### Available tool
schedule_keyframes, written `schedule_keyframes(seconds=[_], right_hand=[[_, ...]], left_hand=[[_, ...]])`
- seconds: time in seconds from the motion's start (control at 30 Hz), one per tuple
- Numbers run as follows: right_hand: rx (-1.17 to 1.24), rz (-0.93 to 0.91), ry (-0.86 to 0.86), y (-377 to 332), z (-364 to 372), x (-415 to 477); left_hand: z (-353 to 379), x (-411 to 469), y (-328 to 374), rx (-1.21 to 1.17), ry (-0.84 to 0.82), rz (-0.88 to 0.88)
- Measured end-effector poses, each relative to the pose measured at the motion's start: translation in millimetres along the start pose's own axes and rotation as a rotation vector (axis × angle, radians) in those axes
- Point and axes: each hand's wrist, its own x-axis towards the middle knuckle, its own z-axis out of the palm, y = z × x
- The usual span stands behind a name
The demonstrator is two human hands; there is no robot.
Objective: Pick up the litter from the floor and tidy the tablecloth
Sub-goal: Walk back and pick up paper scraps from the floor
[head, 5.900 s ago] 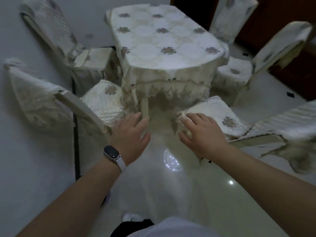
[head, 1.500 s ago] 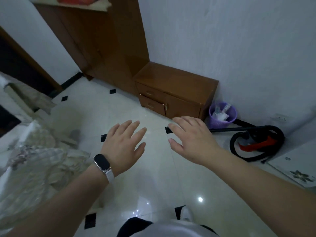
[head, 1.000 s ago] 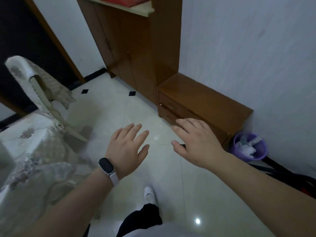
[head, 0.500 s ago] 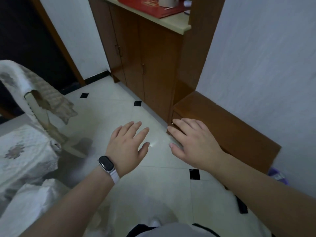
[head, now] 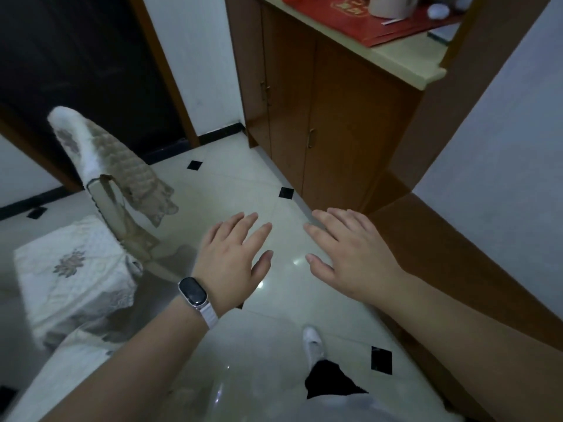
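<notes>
Both hands hover palm-down over the glossy white tiled floor, holding nothing. My left hand, with a dark band watch on its wrist, has its fingers spread and straight. My right hand is beside it, fingers also straight and relaxed. No litter shows on the floor in this view, and the table with its tablecloth is out of view. A white shoe and dark trouser leg show below my hands.
A chair with a cream quilted cover stands at the left, its backrest draped with cloth. A tall brown wooden cabinet with a red mat on top stands ahead; a low brown cabinet runs along the right wall. A dark doorway is at upper left.
The view has swung from the table, past the low cabinet and purple bin, towards the tall cabinet. Both hands stay spread in front. A foot has stepped forward.
</notes>
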Motion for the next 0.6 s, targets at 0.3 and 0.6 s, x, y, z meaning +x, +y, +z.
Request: schedule_keyframes(seconds=[0.3,0.6], right_hand=[[0.065,-0.111,-0.013,90.7,36.0,151.2],[0.108,-0.232,-0.016,125.8,52.8,291.2]], left_hand=[[27.9,133.9,-56.2,0.121,-0.052,-0.108],[36.8,205.1,-128.5,0.174,-0.039,-0.216]])
